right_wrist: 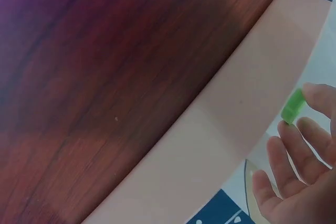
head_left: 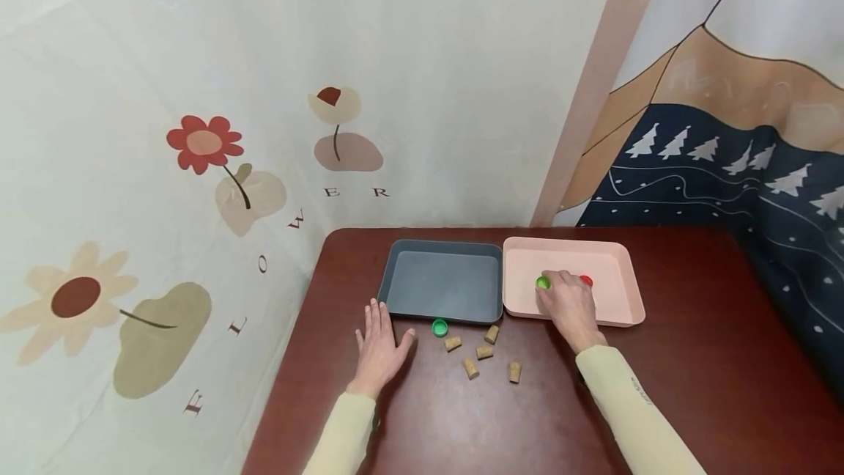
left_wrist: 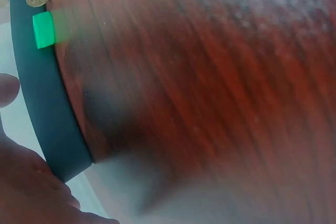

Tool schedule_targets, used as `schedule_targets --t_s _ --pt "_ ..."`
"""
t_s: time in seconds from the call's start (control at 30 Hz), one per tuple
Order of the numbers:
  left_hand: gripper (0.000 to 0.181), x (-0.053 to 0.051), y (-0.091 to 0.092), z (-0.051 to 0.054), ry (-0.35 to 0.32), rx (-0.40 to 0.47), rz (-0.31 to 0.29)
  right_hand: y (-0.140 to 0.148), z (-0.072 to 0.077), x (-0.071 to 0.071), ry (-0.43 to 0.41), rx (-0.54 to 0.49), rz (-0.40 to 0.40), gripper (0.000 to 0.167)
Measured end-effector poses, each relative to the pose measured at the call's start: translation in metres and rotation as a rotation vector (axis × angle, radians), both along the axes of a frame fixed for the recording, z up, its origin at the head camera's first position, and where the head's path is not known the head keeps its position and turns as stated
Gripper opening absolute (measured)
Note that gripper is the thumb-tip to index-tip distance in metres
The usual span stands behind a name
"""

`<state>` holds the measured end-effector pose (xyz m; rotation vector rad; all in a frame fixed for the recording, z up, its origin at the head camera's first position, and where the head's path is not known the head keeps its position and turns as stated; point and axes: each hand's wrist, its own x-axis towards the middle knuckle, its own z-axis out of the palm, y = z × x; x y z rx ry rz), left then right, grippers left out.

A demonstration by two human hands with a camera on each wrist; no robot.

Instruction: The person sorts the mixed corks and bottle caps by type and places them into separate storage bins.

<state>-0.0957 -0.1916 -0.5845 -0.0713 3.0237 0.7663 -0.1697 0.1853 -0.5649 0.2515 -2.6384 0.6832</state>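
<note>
In the head view my right hand (head_left: 570, 306) is over the pink tray (head_left: 626, 306), pinching a light green cap (head_left: 543, 282) between thumb and fingers. The right wrist view shows the same green cap (right_wrist: 293, 106) held between the thumb and fingertips of my right hand (right_wrist: 304, 166). Beside that hand a red cap (head_left: 586, 281) lies in the pink tray, partly covered. My left hand (head_left: 380, 350) rests with spread, straight fingers by the near left corner of the dark grey tray (head_left: 448, 284). A darker green cap (head_left: 439, 328) lies on the table against that tray's front edge.
Several corks are scattered on the brown table in front of the trays, among them one cork (head_left: 514, 372) nearest the front and another cork (head_left: 491, 334) by the grey tray's corner. The two trays stand side by side near the printed cloth (head_left: 448, 94) behind the table.
</note>
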Motion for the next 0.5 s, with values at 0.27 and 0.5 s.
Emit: schedule_targets --t_s 0.27,0.5 --pt "0.091 -0.003 0.001 0.000 -0.004 -0.009 -0.007 -0.003 0.002 -0.013 -0.137 0.041 -0.032 0.026" --pt "0.091 -0.002 0.000 0.000 0.011 -0.002 0.010 -0.009 -0.001 -0.019 -0.192 0.101 -0.024 0.026"
